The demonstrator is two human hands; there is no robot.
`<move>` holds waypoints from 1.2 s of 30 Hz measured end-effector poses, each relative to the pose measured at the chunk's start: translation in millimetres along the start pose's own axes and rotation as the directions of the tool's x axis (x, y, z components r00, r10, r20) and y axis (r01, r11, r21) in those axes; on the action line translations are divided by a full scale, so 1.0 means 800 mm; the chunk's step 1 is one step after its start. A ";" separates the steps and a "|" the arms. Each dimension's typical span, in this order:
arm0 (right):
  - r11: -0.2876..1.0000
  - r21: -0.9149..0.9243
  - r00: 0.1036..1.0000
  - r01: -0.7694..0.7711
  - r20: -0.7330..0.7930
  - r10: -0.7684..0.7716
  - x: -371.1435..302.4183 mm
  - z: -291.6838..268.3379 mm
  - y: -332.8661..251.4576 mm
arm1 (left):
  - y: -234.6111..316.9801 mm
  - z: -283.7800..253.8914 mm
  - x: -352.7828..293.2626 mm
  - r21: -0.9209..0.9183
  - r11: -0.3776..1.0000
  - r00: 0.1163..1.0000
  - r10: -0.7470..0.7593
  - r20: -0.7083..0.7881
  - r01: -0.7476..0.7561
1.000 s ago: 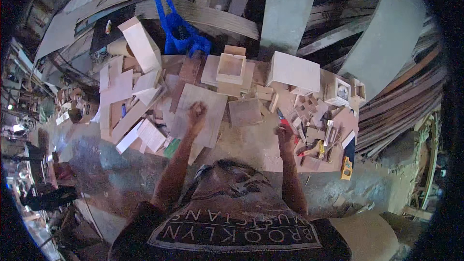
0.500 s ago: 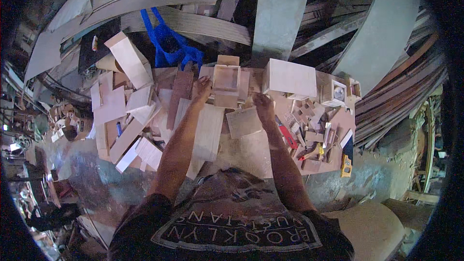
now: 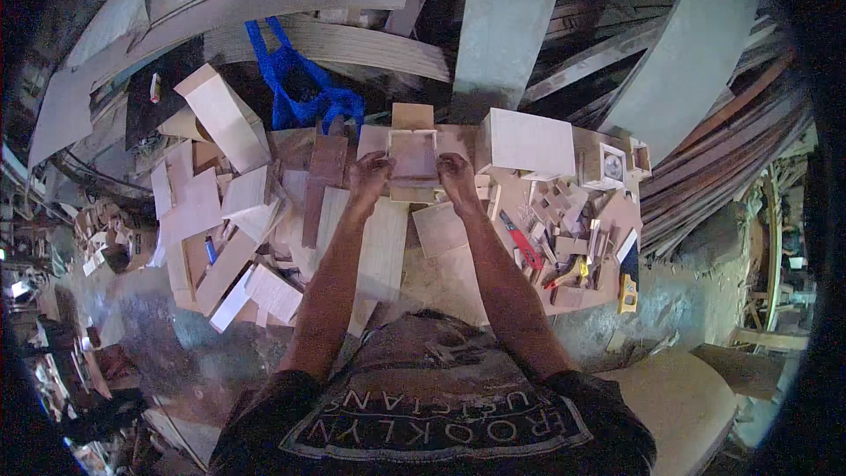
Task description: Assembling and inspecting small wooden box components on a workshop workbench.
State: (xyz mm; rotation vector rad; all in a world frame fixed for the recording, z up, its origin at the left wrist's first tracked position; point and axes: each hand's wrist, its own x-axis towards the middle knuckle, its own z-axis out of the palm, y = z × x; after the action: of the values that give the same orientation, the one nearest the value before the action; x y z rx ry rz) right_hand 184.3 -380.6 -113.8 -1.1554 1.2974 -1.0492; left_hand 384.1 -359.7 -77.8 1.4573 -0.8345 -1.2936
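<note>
A small square wooden box point(image 3: 412, 159) with a shallow recess faces me at the far middle of the workbench. At its left side is my left hand point(image 3: 371, 174), fingers curled against the edge. My right hand point(image 3: 456, 178) grips the opposite side in the same way, so the box sits between both hands. A brown wooden piece point(image 3: 412, 115) sticks out beyond the box's far edge, and another strip shows below its near edge. The fingertips are small and partly hidden.
Left of me lie stacked boards and pale wooden boxes point(image 3: 225, 119). On the right are a larger pale box point(image 3: 529, 141), small wood offcuts, a red-handled tool point(image 3: 522, 242) and a yellow-handled saw point(image 3: 627, 293). A blue bag point(image 3: 300, 88) hangs behind the bench.
My right hand has moved up and left from beside the box onto its right side. My left hand has shifted slightly nearer, along the left edge.
</note>
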 end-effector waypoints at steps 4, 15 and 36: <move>0.994 -0.109 0.998 0.010 -0.065 -0.017 -0.036 -0.013 0.003 | -0.004 0.002 -0.033 -0.028 0.995 0.994 -0.095 0.059 0.097; 0.773 0.504 0.905 -0.384 0.041 0.423 -0.282 -0.042 -0.062 | -0.045 -0.022 -0.174 -0.146 0.763 0.669 -0.436 0.602 0.629; 0.899 0.378 0.967 -0.221 -0.035 0.253 -0.310 -0.048 0.007 | -0.025 -0.020 0.065 0.002 0.983 0.957 -0.178 0.227 0.183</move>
State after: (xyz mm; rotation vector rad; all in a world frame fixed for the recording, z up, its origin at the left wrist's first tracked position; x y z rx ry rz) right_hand 139.4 -135.6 -80.4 -0.6549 1.2026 -1.1099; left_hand 407.8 -398.7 -113.5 1.4142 -0.8485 -1.6246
